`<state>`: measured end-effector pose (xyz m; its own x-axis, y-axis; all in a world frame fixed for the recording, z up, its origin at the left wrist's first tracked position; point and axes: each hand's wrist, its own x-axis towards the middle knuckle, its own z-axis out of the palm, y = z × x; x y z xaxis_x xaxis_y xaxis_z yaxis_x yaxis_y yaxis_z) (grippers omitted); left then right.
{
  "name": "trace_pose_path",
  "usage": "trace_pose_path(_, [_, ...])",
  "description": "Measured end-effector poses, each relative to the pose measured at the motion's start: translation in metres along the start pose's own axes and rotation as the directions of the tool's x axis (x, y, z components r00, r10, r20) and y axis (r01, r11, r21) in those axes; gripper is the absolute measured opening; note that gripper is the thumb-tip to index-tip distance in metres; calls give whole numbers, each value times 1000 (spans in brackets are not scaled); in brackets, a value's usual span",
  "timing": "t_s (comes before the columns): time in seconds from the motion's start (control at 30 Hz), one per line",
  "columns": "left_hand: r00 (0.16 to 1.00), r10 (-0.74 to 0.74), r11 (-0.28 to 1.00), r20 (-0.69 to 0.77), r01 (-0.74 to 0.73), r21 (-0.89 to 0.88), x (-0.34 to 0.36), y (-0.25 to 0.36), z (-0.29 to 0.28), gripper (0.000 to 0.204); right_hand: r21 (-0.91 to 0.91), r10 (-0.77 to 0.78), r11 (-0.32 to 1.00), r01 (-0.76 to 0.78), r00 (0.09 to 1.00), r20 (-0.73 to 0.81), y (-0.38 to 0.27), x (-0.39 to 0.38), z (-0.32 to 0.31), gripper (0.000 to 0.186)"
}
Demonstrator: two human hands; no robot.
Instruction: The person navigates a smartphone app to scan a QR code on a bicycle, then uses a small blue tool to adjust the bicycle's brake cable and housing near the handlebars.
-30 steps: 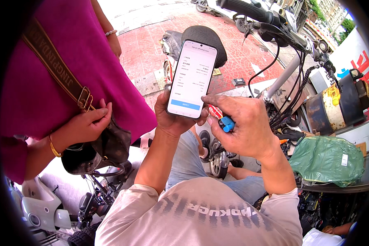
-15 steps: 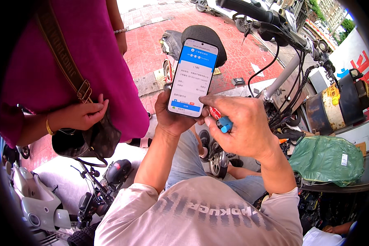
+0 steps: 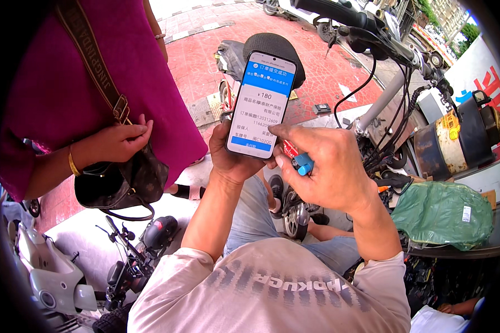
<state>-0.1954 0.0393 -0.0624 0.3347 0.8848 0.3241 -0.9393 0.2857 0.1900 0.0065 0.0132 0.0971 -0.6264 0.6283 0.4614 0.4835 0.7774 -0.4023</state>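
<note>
A smartphone [image 3: 261, 105] rests upright in my left hand [image 3: 229, 158], its fingers wrapped round the lower edge. On the lit screen a blue header sits above lines of dark text and a blue button. My right hand [image 3: 330, 166] reaches over from the right, its index fingertip at the lower right edge of the screen. Tucked in that hand's curled fingers is a marker pen [image 3: 304, 164] with a blue end and a red-and-white barrel. Most of the pen's length is hidden by my hand.
At left stands a person in a magenta top [image 3: 122, 66] with a black handbag [image 3: 122, 183]. A handlebar with cables [image 3: 394, 55] rises at upper right, near a rusty cylinder [image 3: 450, 141]. A green plastic bag [image 3: 441, 213] lies at right; a white scooter [image 3: 50, 272] stands lower left.
The text on the phone's screen has become larger and rearranged. The person at left has shifted slightly, handbag included. My hands stay nearly in place.
</note>
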Motion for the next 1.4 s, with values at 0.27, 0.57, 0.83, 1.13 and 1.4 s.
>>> trace_pose_path(0.27, [1000, -10, 1000, 21, 10, 30, 1, -2, 1, 97, 12, 14, 1000, -14, 1000, -23, 8, 5, -1, 34])
trace_pose_path(0.57, [997, -72, 997, 41, 71, 29, 4, -3, 6, 108, -33, 97, 995, -98, 995, -32, 8, 8, -8, 59])
trace_pose_path(0.83, [1000, 3, 1000, 23, -3, -6, 8, -8, 12, 106, -28, 60, 998, -61, 998, -19, 6, 1, -5, 54])
trace_pose_path(1.13, [976, -61, 998, 211, 65, -11, 5, -1, 0, 104, -7, -9, 1000, 10, 996, 92, -11, -17, 9, 51])
trace_pose_path(1.4, [977, -70, 997, 200, 73, -6, 5, -2, -2, 103, -68, 8, 998, 3, 987, 158, -14, -18, 6, 47])
